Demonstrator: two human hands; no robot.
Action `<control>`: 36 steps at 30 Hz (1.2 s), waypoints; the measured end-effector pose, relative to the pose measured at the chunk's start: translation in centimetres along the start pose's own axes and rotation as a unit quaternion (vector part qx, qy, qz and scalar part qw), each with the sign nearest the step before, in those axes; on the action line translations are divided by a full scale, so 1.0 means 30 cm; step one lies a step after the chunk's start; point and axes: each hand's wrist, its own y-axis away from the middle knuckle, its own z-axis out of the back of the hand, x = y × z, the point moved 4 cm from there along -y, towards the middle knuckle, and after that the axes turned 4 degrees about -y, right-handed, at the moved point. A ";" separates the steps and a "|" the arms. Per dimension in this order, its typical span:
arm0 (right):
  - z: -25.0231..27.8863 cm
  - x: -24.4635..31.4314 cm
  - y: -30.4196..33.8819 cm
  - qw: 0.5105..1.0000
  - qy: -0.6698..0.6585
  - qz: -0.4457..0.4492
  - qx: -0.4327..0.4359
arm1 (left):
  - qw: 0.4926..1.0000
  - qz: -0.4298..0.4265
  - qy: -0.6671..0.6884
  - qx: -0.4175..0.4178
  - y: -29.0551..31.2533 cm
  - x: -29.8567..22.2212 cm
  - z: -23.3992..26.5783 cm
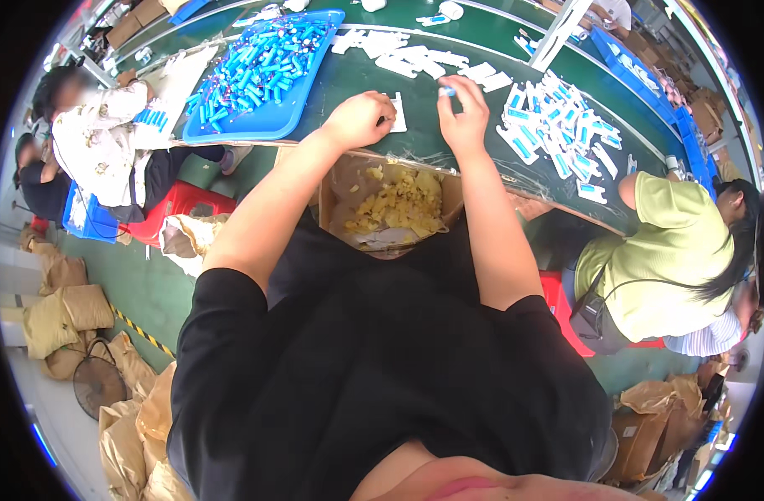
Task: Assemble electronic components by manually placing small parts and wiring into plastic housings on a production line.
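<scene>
On the green work surface, a white plastic casing (pixel 399 112) lies just in front of me. My left hand (pixel 361 122) has its fingers curled in at the casing's left edge; its fingertips are partly hidden. A little to the right, my right hand (pixel 465 114) is raised, pinching a small blue cylindrical battery cell (pixel 447 91) between thumb and fingers. A blue tray (pixel 294 125) heaped with similar blue cells stands left of my hands. Several empty white casings (pixel 409 58) are spread beyond them. To the right is a pile of white casings fitted with blue cells (pixel 557 125).
Below the table edge, an open cardboard box (pixel 336 196) holds yellowish scraps. A metal post (pixel 561 35) rises at the far right. Co-workers sit on both sides, one in a light patterned top (pixel 98 142), another in a yellow-green shirt (pixel 670 259).
</scene>
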 end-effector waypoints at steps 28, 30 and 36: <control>-0.078 -0.067 0.096 0.956 0.021 -0.018 0.292 | 0.971 -0.016 -0.137 0.195 -0.133 -0.032 0.004; -0.076 -0.072 0.094 0.958 0.020 -0.028 0.285 | 0.968 -0.056 -0.160 0.185 -0.129 -0.042 0.015; -0.070 -0.075 0.082 0.969 0.015 -0.049 0.242 | 0.970 -0.057 -0.175 0.161 -0.117 -0.016 0.002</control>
